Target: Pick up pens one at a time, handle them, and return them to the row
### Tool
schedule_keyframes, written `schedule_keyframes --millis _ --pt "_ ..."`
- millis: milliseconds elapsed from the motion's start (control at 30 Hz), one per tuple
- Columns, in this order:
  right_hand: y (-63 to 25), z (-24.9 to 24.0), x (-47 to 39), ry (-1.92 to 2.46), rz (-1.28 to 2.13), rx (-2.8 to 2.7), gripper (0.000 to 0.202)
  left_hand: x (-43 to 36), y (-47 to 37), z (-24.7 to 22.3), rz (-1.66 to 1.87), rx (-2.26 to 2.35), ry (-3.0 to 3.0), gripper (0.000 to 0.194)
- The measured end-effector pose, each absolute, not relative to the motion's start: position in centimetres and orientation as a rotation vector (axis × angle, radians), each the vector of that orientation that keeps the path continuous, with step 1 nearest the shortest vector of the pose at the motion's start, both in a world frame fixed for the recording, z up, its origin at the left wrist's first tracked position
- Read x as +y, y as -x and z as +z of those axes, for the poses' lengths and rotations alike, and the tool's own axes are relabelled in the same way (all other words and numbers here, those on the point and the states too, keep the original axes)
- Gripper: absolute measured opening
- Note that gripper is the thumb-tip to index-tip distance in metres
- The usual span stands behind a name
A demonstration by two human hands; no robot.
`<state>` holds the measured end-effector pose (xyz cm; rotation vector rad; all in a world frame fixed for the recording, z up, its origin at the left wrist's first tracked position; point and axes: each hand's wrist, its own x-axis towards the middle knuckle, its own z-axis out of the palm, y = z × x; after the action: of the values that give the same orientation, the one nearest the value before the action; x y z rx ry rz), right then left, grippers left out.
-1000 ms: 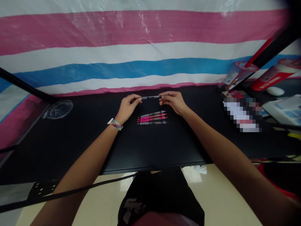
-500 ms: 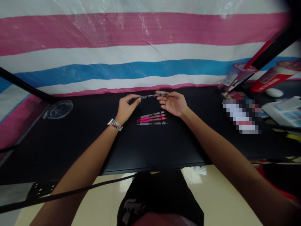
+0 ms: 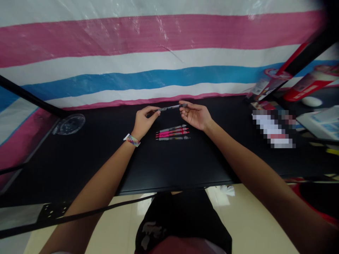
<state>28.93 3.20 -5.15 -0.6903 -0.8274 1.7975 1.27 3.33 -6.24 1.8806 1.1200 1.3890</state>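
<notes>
A slim pen [image 3: 169,108] with a dark barrel is held up almost level above the black table. My left hand [image 3: 146,120] pinches its left end between thumb and fingertips; a multicoloured band circles that wrist. At the pen's right end, my right hand [image 3: 196,115] grips the tip with its upper fingers, palm turned partly towards me and the other fingers curled below. Just under the hands, several pens lie side by side: a grey pen [image 3: 172,138] nearest me, pink pens [image 3: 171,133] in the middle and another grey pen [image 3: 173,128] behind.
A clear plastic lid [image 3: 71,124] lies at the table's left. To the right stand a clear cup [image 3: 267,84], a red cup [image 3: 308,86], a white rounded object [image 3: 312,101] and a blurred-out packet [image 3: 272,128]. A striped sheet [image 3: 148,35] hangs behind the black table [image 3: 174,169].
The right fingers have drawn closer around the pen's right end, and the pen's right end sits slightly higher. The view has shifted a little; the pens on the table lie as before.
</notes>
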Motion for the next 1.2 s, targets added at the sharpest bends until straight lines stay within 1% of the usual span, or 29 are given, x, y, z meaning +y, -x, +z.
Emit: schedule_keyframes --millis 100,200,267,467,633,833,933,1033,1133,1200 --pt "-28.7 -5.2 3.2 0.677 1.794 -0.767 0.023 3.3 -1.3 -6.2 1.391 1.112 -1.908 0.019" --pt "-28.5 -5.1 3.1 0.664 1.801 -0.748 0.028 3.4 -1.3 -6.3 1.407 1.121 -1.927 0.015" --pt "-28.4 -5.1 3.1 0.662 1.811 -0.759 0.03 3.5 -1.3 -6.3 1.41 1.135 -1.91 0.015" --pt "-28.2 -5.5 3.2 0.644 1.769 -0.757 0.018 3.5 -1.3 -6.3 1.39 1.112 -1.871 0.017" --pt "-28.0 -5.3 3.1 0.672 1.691 -0.885 0.028 3.5 -1.4 -6.4 1.391 1.119 -1.863 0.017" --pt "-28.1 -5.5 3.2 0.671 1.706 -0.87 0.03 3.5 -1.4 -6.4 1.367 1.117 -1.885 0.017" --pt "-27.9 -5.9 3.4 0.683 1.692 -0.854 0.025 3.2 -1.5 -6.1 1.326 1.127 -1.912 0.02" --pt "-27.4 -6.3 3.4 0.729 1.594 -0.89 0.02 3.0 -1.6 -5.8 1.275 1.118 -1.948 0.024" --pt "-27.2 -6.6 3.3 0.747 1.498 -0.968 0.017 3.0 -1.5 -5.6 1.234 1.099 -1.968 0.025" --pt "-27.1 -6.6 3.2 0.731 1.457 -1.02 0.017 3.0 -1.4 -5.6 1.217 1.084 -1.974 0.031"
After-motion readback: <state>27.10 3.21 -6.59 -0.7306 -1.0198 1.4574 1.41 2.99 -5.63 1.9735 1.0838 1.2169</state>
